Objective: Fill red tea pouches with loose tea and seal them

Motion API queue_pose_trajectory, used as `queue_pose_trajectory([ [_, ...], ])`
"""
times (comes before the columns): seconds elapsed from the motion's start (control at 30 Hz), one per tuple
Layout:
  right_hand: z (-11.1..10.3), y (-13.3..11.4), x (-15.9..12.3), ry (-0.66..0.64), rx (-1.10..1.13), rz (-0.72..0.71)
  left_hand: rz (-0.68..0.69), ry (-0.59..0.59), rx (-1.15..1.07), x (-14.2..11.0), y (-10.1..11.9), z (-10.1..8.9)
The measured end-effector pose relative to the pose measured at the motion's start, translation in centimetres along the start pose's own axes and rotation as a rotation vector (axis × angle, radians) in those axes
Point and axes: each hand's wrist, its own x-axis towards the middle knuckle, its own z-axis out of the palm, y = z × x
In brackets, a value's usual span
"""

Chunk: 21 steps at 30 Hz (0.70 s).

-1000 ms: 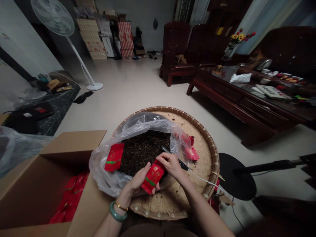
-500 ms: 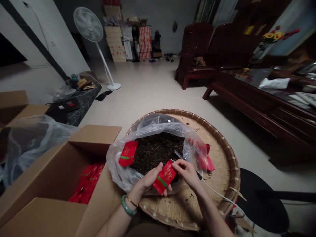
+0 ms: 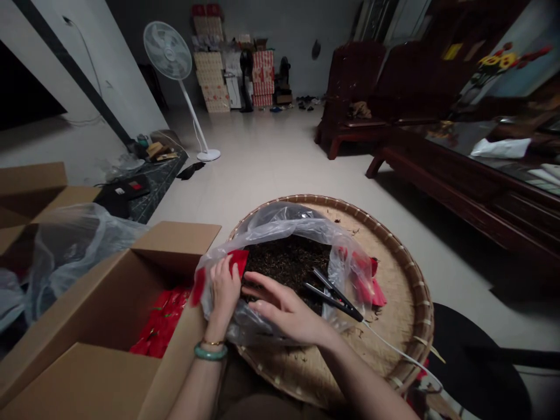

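My left hand [image 3: 224, 291] lies over a red packet [image 3: 238, 257] at the left side of a clear plastic bag [image 3: 262, 233]. Its fingers are apart and touch the packet, covering most of it. Just left of that hand is a blurred red packet [image 3: 198, 286], by the cardboard box's edge. My right hand [image 3: 286, 308] hovers above the bag's near side, fingers spread and holding nothing. Dark dried leaves that look like tea [image 3: 284, 259] fill the bag. A black hair straightener [image 3: 336, 297] with parted plates and a small red light rests at the bag's right.
A round woven bamboo tray [image 3: 394, 326] carries the bag and several red packets [image 3: 371, 286] on its right. To the left, an open cardboard box [image 3: 105, 297] contains several red packets [image 3: 164, 326]. A white cord [image 3: 394, 350] crosses the tray's rim. Farther off stands a fan [image 3: 192, 111].
The red packet that both hands held has left them; a blurred one shows near the box. My left hand has moved left onto another packet, and my right hand has left the straightener's side.
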Motion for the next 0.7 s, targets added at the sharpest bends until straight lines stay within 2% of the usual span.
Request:
queue_pose_trajectory([
  [0.07,0.1,0.6,0.3,0.019,-0.114,-0.007,-0.024,-0.065,0.133,0.5,-1.0,0.2],
  [0.17,-1.7,2.9,-0.7,0.147,-0.312,0.054,-0.054,-0.161,0.210,1.3,-1.7,0.2],
  [0.3,-3.5,5.4,-3.2,0.218,-0.507,0.105,-0.117,-0.205,0.124,2.3,-1.7,-0.2],
  [0.47,-3.2,6.1,-4.4,0.197,-0.536,0.147,-0.197,-0.191,0.032,2.6,-1.7,-1.2],
  [0.6,-2.7,5.9,-3.8,0.289,-0.512,0.056,-0.184,-0.136,-0.042,1.6,-0.2,-2.6],
  [0.63,-2.7,5.8,-3.6,0.331,-0.507,0.011,-0.149,-0.105,-0.137,1.1,0.6,-2.9],
  [0.7,-2.6,5.3,-3.0,0.401,-0.521,-0.085,-0.051,-0.116,-0.300,0.1,2.4,-3.3],
])
